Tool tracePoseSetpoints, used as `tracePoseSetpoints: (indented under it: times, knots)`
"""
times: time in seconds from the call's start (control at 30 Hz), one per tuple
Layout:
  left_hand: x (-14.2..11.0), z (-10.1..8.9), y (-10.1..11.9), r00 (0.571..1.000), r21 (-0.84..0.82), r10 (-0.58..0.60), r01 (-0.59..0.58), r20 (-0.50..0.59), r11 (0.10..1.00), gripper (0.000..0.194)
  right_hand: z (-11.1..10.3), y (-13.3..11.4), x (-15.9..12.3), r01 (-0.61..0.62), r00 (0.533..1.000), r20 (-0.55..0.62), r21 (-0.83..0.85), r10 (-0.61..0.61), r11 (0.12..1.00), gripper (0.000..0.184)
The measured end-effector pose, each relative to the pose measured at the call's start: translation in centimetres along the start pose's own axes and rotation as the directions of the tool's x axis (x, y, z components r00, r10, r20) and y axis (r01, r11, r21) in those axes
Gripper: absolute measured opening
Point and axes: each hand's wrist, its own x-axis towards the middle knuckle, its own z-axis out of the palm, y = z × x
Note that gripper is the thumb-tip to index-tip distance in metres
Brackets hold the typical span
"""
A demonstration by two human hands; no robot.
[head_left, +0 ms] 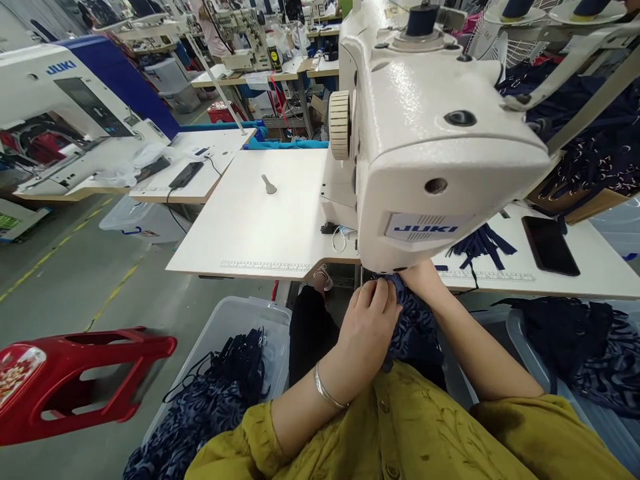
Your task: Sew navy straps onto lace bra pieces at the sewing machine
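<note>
A white JUKI sewing machine (430,127) stands on the white table (260,220) right in front of me. Under its head lies a piece of dark blue patterned fabric (415,327). My left hand (370,320), with a silver bangle on the wrist, has its fingers closed on the fabric's edge just below the machine head. My right hand (425,280) is mostly hidden under the machine and rests on the same fabric; its fingers do not show.
A clear bin of dark blue fabric (220,373) sits at my lower left, another pile (580,340) at my right. A black phone (550,245) and dark strips (480,243) lie on the table. A red stool (75,380) stands on the floor. Other machines (65,100) stand behind.
</note>
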Motion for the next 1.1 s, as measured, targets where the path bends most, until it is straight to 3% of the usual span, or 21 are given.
tracePoseSetpoints:
  times: [0.63,0.8,0.97,1.03,1.1]
  knots:
    - [0.1,0.0,0.1,1.0,0.02,-0.002,0.001,0.012,1.0,0.036,0.4,1.7,0.2,0.045,0.999,0.015,-0.075,-0.044,0.996,0.039]
    - [0.0,0.2,-0.3,0.997,0.026,-0.022,0.024,-0.078,0.999,0.033,0.4,1.0,0.4,0.032,0.999,0.022,0.012,-0.032,0.999,0.037]
    - [-0.6,0.5,-0.8,0.994,-0.136,-0.031,0.017,-0.105,0.991,0.031,0.7,0.8,0.5,-0.02,1.0,0.006,0.062,0.02,0.998,0.036]
    - [-1.2,0.8,-1.1,0.983,-0.273,-0.134,0.096,-0.125,0.957,0.033,0.7,0.6,0.5,-0.026,1.0,0.007,0.104,0.026,0.994,0.037]
    - [-2.1,1.2,-1.7,0.941,-0.446,-0.302,0.208,-0.151,0.871,0.04,0.7,0.3,0.6,-0.016,1.0,0.02,0.144,0.013,0.989,0.038]
